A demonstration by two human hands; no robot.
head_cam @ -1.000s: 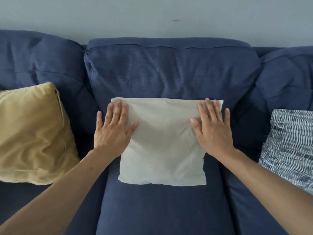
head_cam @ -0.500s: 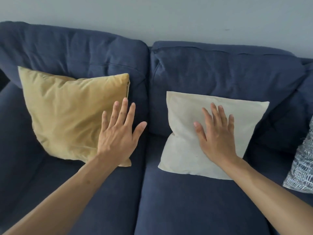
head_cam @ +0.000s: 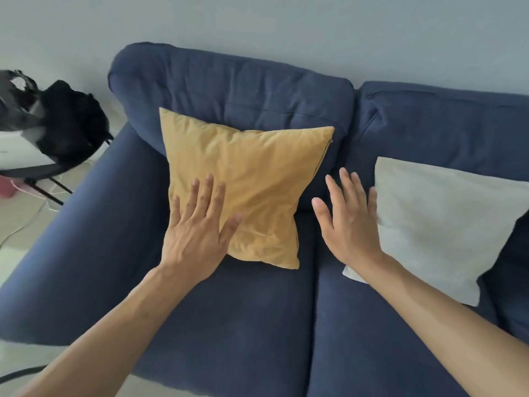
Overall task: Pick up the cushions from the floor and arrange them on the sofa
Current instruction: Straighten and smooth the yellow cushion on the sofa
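A mustard-yellow cushion (head_cam: 246, 181) leans against the back of the dark blue sofa (head_cam: 229, 319) on the left seat. My left hand (head_cam: 197, 227) lies flat and open over its lower left corner. A pale cream cushion (head_cam: 446, 224) leans on the back of the seat to the right. My right hand (head_cam: 347, 222) hovers open between the two cushions, fingers spread, its outer edge at the cream cushion's left side. Neither hand grips anything.
The sofa's left armrest (head_cam: 71, 253) runs along the left. Beyond it stands a small round table (head_cam: 31, 164) with a black bag (head_cam: 71, 118) on it. Light floor with cables (head_cam: 23, 224) shows at the left. A grey wall is behind the sofa.
My view has swung left from the cream cushion to the yellow one. My left hand moved onto the yellow cushion. My right hand came off the cream cushion and moved left.
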